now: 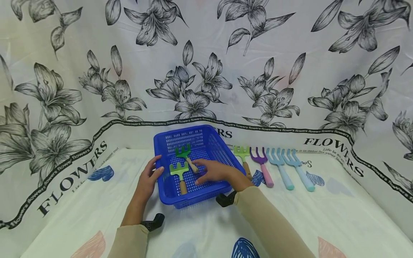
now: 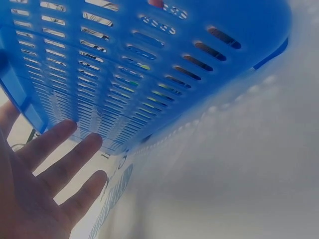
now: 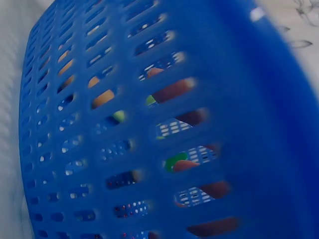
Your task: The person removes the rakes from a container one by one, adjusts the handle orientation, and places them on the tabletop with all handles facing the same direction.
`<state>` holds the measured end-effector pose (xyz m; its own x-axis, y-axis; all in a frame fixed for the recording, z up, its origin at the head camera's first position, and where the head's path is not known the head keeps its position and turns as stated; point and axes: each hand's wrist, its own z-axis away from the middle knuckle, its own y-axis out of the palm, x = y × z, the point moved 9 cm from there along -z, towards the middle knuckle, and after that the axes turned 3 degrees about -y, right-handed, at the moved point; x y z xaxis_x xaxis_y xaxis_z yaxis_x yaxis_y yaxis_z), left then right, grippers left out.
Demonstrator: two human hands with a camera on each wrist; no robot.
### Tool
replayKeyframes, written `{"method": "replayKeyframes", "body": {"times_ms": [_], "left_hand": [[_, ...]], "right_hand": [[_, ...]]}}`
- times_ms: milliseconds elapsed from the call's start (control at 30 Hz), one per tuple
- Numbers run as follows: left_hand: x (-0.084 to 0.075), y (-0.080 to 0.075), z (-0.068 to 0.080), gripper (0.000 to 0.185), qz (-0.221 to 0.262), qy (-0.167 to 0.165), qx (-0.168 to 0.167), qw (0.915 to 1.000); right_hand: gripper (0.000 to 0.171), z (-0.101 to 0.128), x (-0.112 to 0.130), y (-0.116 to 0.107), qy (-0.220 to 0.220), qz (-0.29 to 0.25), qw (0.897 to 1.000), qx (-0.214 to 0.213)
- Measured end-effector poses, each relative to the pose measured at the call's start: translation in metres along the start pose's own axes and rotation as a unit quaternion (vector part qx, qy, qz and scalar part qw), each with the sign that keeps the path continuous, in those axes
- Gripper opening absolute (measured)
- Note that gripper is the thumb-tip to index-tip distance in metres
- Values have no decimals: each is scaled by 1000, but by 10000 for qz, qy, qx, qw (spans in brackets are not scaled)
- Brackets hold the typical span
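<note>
A blue perforated plastic basket (image 1: 237,163) stands on the cloth. Inside it lie a dark green hand rake (image 1: 184,152) with a pale wooden handle and a light green one (image 1: 179,170) with a brown handle. My right hand (image 1: 214,171) reaches over the right wall into the basket, thumb and forefinger apart beside the dark green rake's handle; whether they touch it I cannot tell. Through the slots, the right wrist view shows parts of its fingers. By the left wall is my left hand (image 1: 148,177), its fingers (image 2: 75,159) spread and extended along the outside in the left wrist view.
Right of the basket lie a light green rake (image 1: 246,168) with a wooden handle, a purple rake (image 1: 262,165) with a pink handle, and two blue rakes (image 1: 280,168). A flower-printed cloth (image 1: 206,100) rises behind them.
</note>
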<state>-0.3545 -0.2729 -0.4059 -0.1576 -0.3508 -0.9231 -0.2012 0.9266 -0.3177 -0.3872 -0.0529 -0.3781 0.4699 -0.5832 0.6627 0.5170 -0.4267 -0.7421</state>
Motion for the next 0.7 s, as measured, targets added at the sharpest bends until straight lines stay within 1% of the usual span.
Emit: {"method": "replayKeyframes", "body": {"times_ms": [267,433,567,700], "left_hand": [[0,1,1,59,21,-55,46,10000],[1,1,2,57,24,-110,62,9999],[2,0,1,57,44,-92,64,9999],[3,2,-1,56,68,-113,75,9999]], "right_hand": [[78,-2,-7,7,297,328,9988,232],[80,-3,-7,10,322,410,9981,340],[82,-6,-6,13,319,524,9972,436],[84,-6,-8,15,453,545,9958,577]]}}
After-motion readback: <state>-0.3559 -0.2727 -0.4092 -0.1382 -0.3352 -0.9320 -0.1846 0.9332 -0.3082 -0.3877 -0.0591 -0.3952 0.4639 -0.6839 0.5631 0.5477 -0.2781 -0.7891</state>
